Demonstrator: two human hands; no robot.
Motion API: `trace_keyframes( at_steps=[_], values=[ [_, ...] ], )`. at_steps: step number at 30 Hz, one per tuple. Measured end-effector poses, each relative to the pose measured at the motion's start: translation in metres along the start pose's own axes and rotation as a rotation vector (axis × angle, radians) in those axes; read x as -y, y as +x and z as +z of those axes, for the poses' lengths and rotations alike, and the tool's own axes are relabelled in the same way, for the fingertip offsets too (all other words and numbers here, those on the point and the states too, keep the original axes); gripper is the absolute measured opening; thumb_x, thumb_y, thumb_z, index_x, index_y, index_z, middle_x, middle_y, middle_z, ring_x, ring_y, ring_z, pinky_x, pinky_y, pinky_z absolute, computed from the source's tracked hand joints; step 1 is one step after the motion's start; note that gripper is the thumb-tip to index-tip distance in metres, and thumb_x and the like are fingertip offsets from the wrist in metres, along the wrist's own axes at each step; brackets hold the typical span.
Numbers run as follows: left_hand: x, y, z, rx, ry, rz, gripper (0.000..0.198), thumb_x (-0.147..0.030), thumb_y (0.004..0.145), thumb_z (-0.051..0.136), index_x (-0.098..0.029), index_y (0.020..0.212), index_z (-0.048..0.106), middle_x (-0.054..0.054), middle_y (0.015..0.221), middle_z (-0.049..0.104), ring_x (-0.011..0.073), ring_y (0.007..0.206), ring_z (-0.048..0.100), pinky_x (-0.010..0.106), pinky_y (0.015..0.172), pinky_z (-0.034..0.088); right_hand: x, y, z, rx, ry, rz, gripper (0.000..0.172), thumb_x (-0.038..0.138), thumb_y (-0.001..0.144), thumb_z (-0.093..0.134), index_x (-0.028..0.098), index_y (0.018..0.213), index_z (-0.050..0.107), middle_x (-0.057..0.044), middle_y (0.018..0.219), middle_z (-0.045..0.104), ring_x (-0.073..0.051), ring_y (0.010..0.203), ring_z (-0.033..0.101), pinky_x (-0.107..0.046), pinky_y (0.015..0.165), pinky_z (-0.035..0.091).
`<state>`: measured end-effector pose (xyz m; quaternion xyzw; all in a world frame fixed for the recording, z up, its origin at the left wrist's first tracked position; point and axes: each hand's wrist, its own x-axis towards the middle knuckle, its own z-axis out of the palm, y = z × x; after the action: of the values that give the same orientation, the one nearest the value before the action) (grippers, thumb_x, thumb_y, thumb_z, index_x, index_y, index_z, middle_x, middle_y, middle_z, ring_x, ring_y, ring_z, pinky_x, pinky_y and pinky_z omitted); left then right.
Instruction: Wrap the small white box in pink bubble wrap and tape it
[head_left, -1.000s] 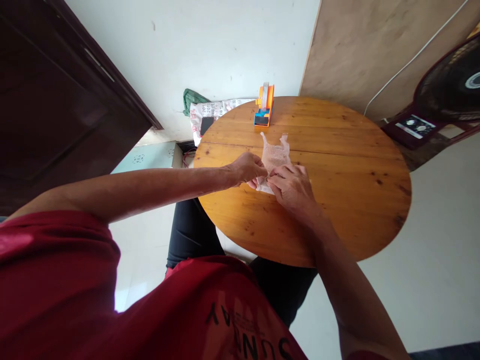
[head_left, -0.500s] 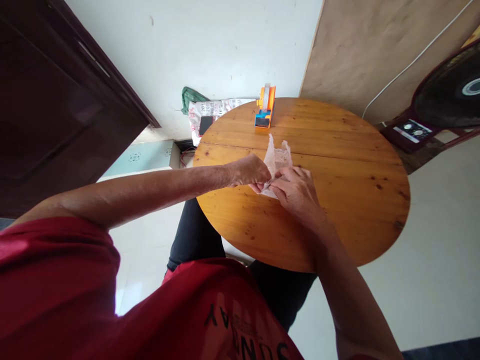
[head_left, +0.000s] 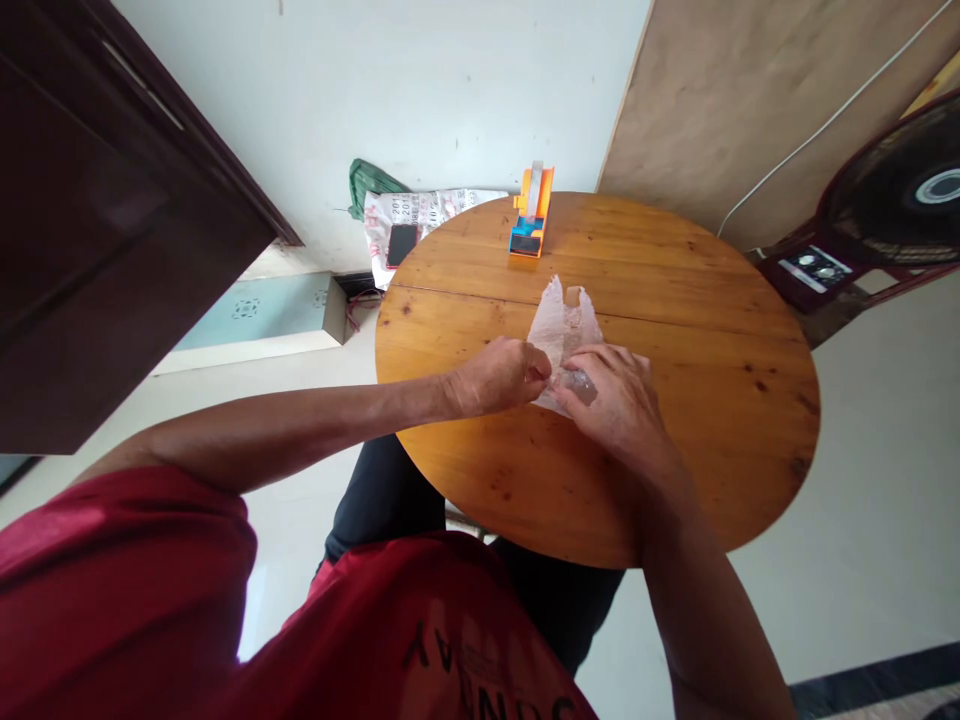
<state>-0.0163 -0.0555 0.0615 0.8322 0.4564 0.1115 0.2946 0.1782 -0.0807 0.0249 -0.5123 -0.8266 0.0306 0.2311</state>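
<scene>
A thin, translucent plastic bag [head_left: 564, 322] lies on the round wooden table [head_left: 697, 330], its two handles pointing away from me. My left hand [head_left: 499, 375] is closed in a pinch on the bag's near left edge. My right hand [head_left: 619, 395] also grips the bag's near end; its first finger looks covered by the plastic film. The two hands nearly touch each other over the bag's near edge.
An orange and blue tape dispenser [head_left: 532, 212] stands at the table's far edge. Beyond the table a printed sack with a dark phone [head_left: 401, 243] on it lies against the wall. A dark cabinet [head_left: 112, 220] is at left, a fan [head_left: 900, 190] at right.
The bag now lies flatter and more spread on the table. Both hands stayed at its near end, and the right hand's finger now shows under the film. The camera shifted slightly.
</scene>
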Motion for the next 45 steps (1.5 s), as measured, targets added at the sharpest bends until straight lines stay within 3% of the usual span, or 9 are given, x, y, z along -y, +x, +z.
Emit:
trace_keyframes(
  at_steps=[7,12,22,28,34,40,45],
  values=[
    [0.021,-0.004,0.017,-0.187,0.211,0.346,0.027,-0.025,0.097,0.05,-0.017,0.089,0.074,0.011,0.107,0.069,0.0212,0.097,0.062,0.034,0.086,0.048,-0.008,-0.005,-0.013,0.036,0.092,0.044,0.023,0.037,0.097,0.053,0.021,0.106,0.067,-0.009,0.112,0.074,-0.03,0.112,0.061,-0.046,0.098,0.038],
    [0.034,-0.001,0.029,-0.247,0.241,0.51,0.026,-0.022,0.098,0.045,-0.016,0.094,0.07,0.011,0.11,0.071,0.021,0.101,0.06,0.037,0.092,0.048,-0.017,-0.006,-0.013,0.036,0.093,0.101,0.018,0.034,0.092,0.057,0.023,0.099,0.069,-0.007,0.101,0.075,-0.029,0.101,0.064,-0.047,0.095,0.039],
    [0.046,-0.001,0.042,-0.338,0.186,0.601,0.025,-0.023,0.099,0.045,-0.014,0.104,0.068,0.013,0.113,0.072,0.0214,0.105,0.062,0.038,0.097,0.053,-0.022,-0.003,-0.004,0.006,0.206,0.201,0.013,0.031,0.084,0.063,0.023,0.089,0.072,-0.004,0.078,0.073,-0.022,0.072,0.065,-0.038,0.072,0.046],
    [0.052,-0.002,0.047,-0.328,0.132,0.595,0.026,-0.024,0.098,0.046,-0.016,0.111,0.068,0.013,0.117,0.07,0.0224,0.109,0.062,0.04,0.097,0.053,-0.024,-0.003,-0.004,0.054,0.197,0.224,0.014,0.032,0.085,0.062,0.023,0.087,0.073,-0.004,0.079,0.073,-0.021,0.071,0.064,-0.036,0.07,0.045],
    [0.056,-0.003,0.05,-0.394,0.139,0.678,0.025,-0.028,0.097,0.054,-0.014,0.113,0.068,0.013,0.117,0.07,0.0228,0.108,0.062,0.039,0.097,0.053,-0.027,-0.005,-0.003,0.072,0.248,0.274,0.013,0.033,0.084,0.064,0.023,0.086,0.072,-0.004,0.082,0.074,-0.022,0.076,0.066,-0.036,0.072,0.047],
    [0.053,0.003,0.05,-0.539,0.149,0.773,0.017,-0.023,0.095,0.057,-0.014,0.103,0.069,0.011,0.105,0.073,0.0206,0.097,0.064,0.035,0.086,0.056,-0.028,-0.005,-0.004,0.11,0.299,0.32,0.015,0.035,0.084,0.065,0.022,0.087,0.073,-0.005,0.085,0.074,-0.023,0.079,0.067,-0.036,0.073,0.051],
    [0.051,0.004,0.047,-0.533,0.17,0.786,0.016,-0.024,0.096,0.057,-0.014,0.101,0.069,0.01,0.104,0.073,0.0212,0.099,0.063,0.036,0.088,0.057,-0.031,-0.006,-0.003,0.093,0.338,0.368,0.016,0.036,0.081,0.068,0.023,0.088,0.073,-0.006,0.088,0.076,-0.024,0.081,0.069,-0.038,0.074,0.053]
  ],
)
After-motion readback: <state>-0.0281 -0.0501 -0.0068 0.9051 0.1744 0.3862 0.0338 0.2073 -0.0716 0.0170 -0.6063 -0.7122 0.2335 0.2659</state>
